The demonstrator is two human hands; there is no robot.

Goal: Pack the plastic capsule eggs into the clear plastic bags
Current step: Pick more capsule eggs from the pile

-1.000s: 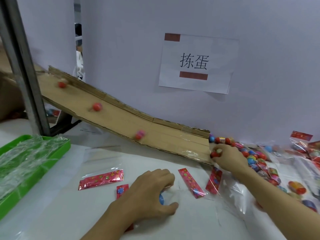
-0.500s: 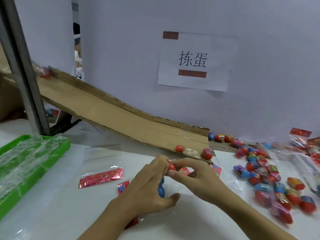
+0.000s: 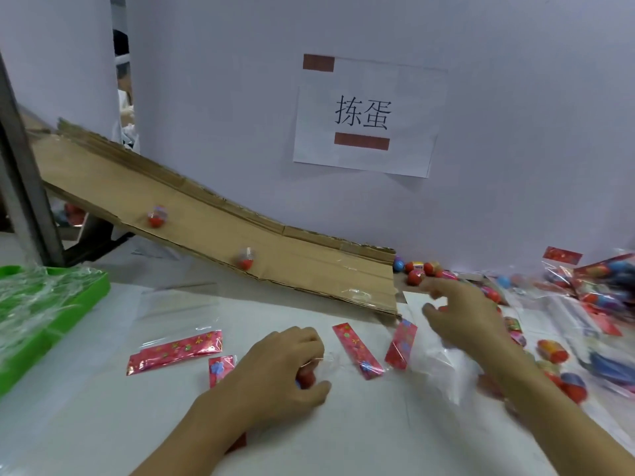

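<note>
My left hand [image 3: 285, 367] lies curled on the white table and holds a clear plastic bag with a red egg [image 3: 307, 375] and a blue one inside it. My right hand [image 3: 462, 312] hovers blurred near the ramp's lower end, fingers spread and holding nothing I can make out. Loose capsule eggs [image 3: 417, 271] lie beyond its fingertips along the wall. Two more eggs [image 3: 157, 217] [image 3: 246, 258] are on the cardboard ramp [image 3: 309, 269]. Empty clear bags with red printed headers [image 3: 357, 350] lie flat between my hands.
A green tray [image 3: 51, 324] lined with crinkled plastic film stands at the left. Filled bags of eggs [image 3: 601, 286] and more loose eggs [image 3: 553, 352] crowd the right side. A metal post [image 3: 24, 190] rises at the far left. A paper sign [image 3: 364, 115] hangs on the wall.
My right hand left the bag at my left hand and swung right toward the eggs by the ramp's end. New eggs are rolling down the ramp. My left hand stayed put.
</note>
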